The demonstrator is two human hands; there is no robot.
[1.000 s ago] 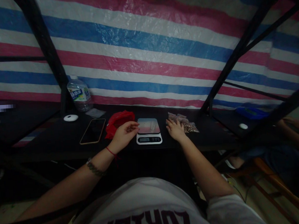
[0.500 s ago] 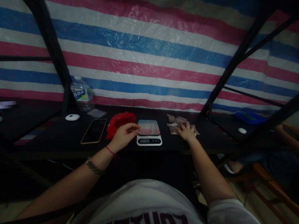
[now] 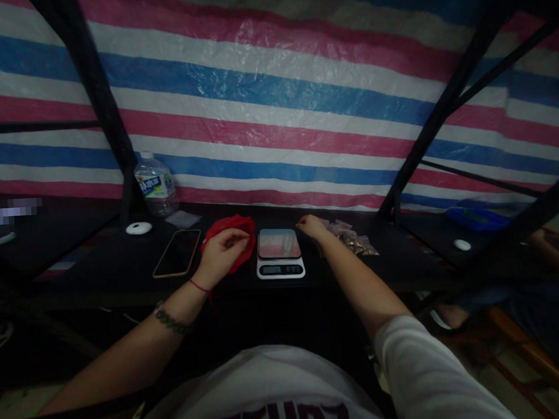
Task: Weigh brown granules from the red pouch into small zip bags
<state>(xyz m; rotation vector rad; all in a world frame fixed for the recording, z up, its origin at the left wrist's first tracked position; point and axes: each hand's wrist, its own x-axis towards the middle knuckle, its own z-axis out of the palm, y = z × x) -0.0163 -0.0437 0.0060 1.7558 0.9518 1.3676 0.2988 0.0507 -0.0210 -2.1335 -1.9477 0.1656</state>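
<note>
A white kitchen scale (image 3: 281, 269) with a shiny top plate and a small dark display sits between my hands. My left hand (image 3: 224, 250) is over a red plastic bag (image 3: 228, 224), thumb and fingers drawn together; what they hold, if anything, is too small to make out. Just right of the scale's far corner, my right hand (image 3: 313, 226) has its fingertips pinched, and I cannot see what is in them. Several small clear bags of brown bits (image 3: 353, 238) lie in a pile beyond my right wrist, partly hidden by it. A pale patch on the scale's plate may be a reflection.
A phone (image 3: 177, 253), a white rounded device (image 3: 138, 228), a clear bottle (image 3: 157, 186) and flat clear bags (image 3: 183, 219) are on the left. Black frame posts (image 3: 95, 81) stand at both sides. At right are a blue item (image 3: 477, 218) and another person's arm (image 3: 556, 251).
My right hand has moved left and away from the small bags toward the scale, its spread fingers now pinched. My left hand has drawn back left from the scale over the red bag.
</note>
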